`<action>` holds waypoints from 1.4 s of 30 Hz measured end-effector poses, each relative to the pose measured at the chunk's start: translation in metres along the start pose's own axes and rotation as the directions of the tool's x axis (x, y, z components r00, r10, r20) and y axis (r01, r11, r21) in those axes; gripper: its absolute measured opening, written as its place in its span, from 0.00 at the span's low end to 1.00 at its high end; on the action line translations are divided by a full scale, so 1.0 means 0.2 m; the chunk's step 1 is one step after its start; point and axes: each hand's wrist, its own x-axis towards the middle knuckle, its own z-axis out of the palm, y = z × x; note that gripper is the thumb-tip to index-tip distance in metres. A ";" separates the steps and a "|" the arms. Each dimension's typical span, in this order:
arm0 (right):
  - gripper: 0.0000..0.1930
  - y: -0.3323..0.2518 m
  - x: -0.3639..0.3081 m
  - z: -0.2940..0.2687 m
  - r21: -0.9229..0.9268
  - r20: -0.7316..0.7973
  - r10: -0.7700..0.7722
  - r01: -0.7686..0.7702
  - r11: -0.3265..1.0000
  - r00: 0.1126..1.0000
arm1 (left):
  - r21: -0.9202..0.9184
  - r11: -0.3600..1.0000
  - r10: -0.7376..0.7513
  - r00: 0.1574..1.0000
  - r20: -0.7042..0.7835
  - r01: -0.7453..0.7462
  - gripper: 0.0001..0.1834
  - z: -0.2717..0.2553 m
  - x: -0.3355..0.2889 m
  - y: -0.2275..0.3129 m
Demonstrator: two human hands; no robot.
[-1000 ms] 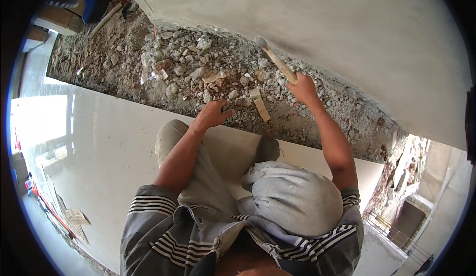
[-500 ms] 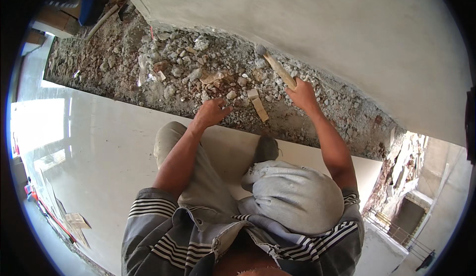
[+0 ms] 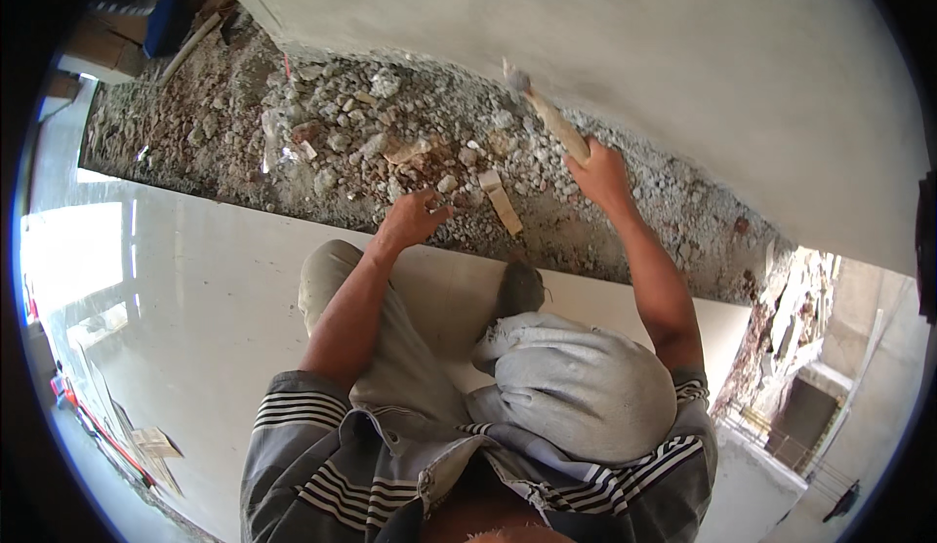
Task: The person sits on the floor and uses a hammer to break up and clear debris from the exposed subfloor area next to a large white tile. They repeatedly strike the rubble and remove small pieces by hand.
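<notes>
1. Right hand (image 3: 600,177): closed round the wooden handle of a hammer (image 3: 557,127); grip is toward the handle's near end, grey head points far and slightly left.
2. Hammer location: over the far side of the rubble strip (image 3: 547,236), head close to the base of the plastered wall (image 3: 664,84); can't tell if head and wall touch.
3. Left hand (image 3: 410,219): partly open, fingers loosely curled, thumb apart; no object visible in it; sits by the near edge of the rubble, just left of a pale stone (image 3: 447,184); contact with the ground unclear.
4. Arms: right one stretched forward, elbow out to the right; left forearm angles forward and right past the left knee; left hand is nearer the body than the right.
5. Between the hands: pale wood block (image 3: 501,203) lying on the rubble, tilted near-right; apart from both hands.
6. Surface: broken stones and grit run far-left to near-right; smooth pale floor (image 3: 224,289) on the near side, person sitting low there in grey trousers (image 3: 581,387), dark shoe (image 3: 519,289) at the rubble's edge.
7. Room: stick (image 3: 190,48) and blue item (image 3: 170,24) far left; bright reflection on the floor at left; broken masonry (image 3: 781,323) at right.
</notes>
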 end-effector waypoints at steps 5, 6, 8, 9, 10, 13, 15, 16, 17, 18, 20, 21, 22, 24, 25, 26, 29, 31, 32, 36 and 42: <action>0.15 0.17 0.04 -0.01 -0.073 -0.125 -0.168 0.160 0.984 0.978 | 0.019 1.000 -0.018 0.996 0.083 0.017 0.26 -0.02 0.00 0.03; 0.15 0.21 0.06 -0.02 -0.222 -0.062 -0.050 0.035 0.974 0.997 | 0.017 1.000 -0.022 0.997 0.079 0.020 0.26 -0.03 0.00 0.03; 0.15 0.23 0.10 -0.05 -0.364 0.073 0.032 -0.003 0.931 0.997 | 0.010 0.999 -0.051 0.997 0.054 0.050 0.26 -0.05 -0.02 0.02; 0.14 0.22 0.10 -0.06 -0.468 0.165 0.186 -0.089 0.879 0.969 | 0.010 0.998 -0.057 0.997 0.042 0.057 0.26 -0.06 -0.02 0.01; 0.14 0.19 0.11 -0.07 -0.380 0.144 0.128 -0.065 0.923 0.981 | 0.012 1.000 -0.029 1.000 0.005 0.029 0.25 -0.06 -0.02 0.01; 0.13 0.09 0.06 -0.06 -0.199 0.055 -0.017 0.028 0.980 0.998 | 0.013 0.999 0.032 0.999 -0.027 -0.032 0.24 -0.02 -0.01 0.01; 0.13 0.07 0.03 -0.05 -0.108 -0.166 -0.358 0.345 0.933 0.919 | 0.025 0.998 0.052 0.999 -0.002 -0.052 0.24 0.00 0.00 0.02; 0.13 0.08 0.02 -0.05 -0.067 -0.098 -0.329 0.324 0.944 0.939 | 0.023 0.999 0.027 0.999 0.026 -0.027 0.24 0.01 0.00 0.03; 0.13 0.11 0.03 -0.06 -0.013 -0.064 -0.381 0.381 0.924 0.922 | 0.021 1.000 0.003 0.999 0.047 -0.004 0.25 0.01 0.00 0.03; 0.13 0.14 0.05 -0.07 0.072 -0.072 -0.500 0.504 0.860 0.863 | 0.020 1.000 -0.014 0.998 0.058 0.013 0.25 0.00 0.00 0.03; 0.12 0.23 0.10 -0.12 -0.238 0.077 -0.239 0.251 0.938 0.968 | 0.012 1.000 -0.010 0.999 0.049 0.009 0.26 -0.02 0.00 0.02; 0.12 0.26 0.12 -0.14 -0.402 0.139 -0.017 0.072 0.913 0.990 | -0.009 1.000 -0.005 1.000 0.019 0.006 0.26 -0.03 -0.01 0.01; 0.12 0.27 0.14 -0.16 -0.596 0.143 0.264 -0.130 0.792 0.954 | -0.033 0.999 -0.007 1.000 -0.004 0.007 0.26 -0.04 -0.02 0.01; 0.13 0.24 0.14 -0.17 -0.483 0.157 0.192 -0.094 0.870 0.969 | -0.064 0.998 -0.028 0.999 -0.019 0.027 0.25 -0.05 -0.02 -0.01; 0.14 0.21 0.13 -0.15 -0.451 0.174 0.222 -0.123 0.884 0.960 | -0.048 0.999 -0.005 0.999 -0.039 0.003 0.25 -0.04 -0.02 -0.02; 0.14 0.18 0.11 -0.14 -0.389 0.121 0.083 -0.030 0.921 0.989 | -0.026 1.000 0.003 0.999 -0.043 -0.004 0.25 -0.03 -0.01 -0.02; 0.16 0.12 0.03 -0.09 -0.214 0.039 -0.199 0.203 0.956 0.979 | 0.019 1.000 -0.019 0.998 0.059 0.018 0.24 0.02 0.02 -0.01; 0.16 0.14 0.01 -0.09 -0.056 -0.056 -0.449 0.446 0.893 0.892 | -0.006 1.000 0.009 0.998 0.057 -0.009 0.23 0.03 0.02 0.00; 0.16 0.17 0.01 -0.10 -0.138 0.001 -0.291 0.289 0.947 0.957 | -0.019 1.000 0.020 0.998 0.052 -0.019 0.22 0.02 0.01 0.00; 0.16 0.29 0.08 -0.19 -0.561 0.117 0.280 -0.169 0.810 0.953 | -0.035 0.999 -0.023 0.999 -0.033 0.022 0.22 -0.02 -0.01 -0.03; 0.15 0.16 -0.01 -0.10 -0.258 -0.001 -0.072 0.069 0.964 0.997 | 0.104 0.995 0.008 0.992 -0.123 0.005 0.22 0.05 0.04 -0.08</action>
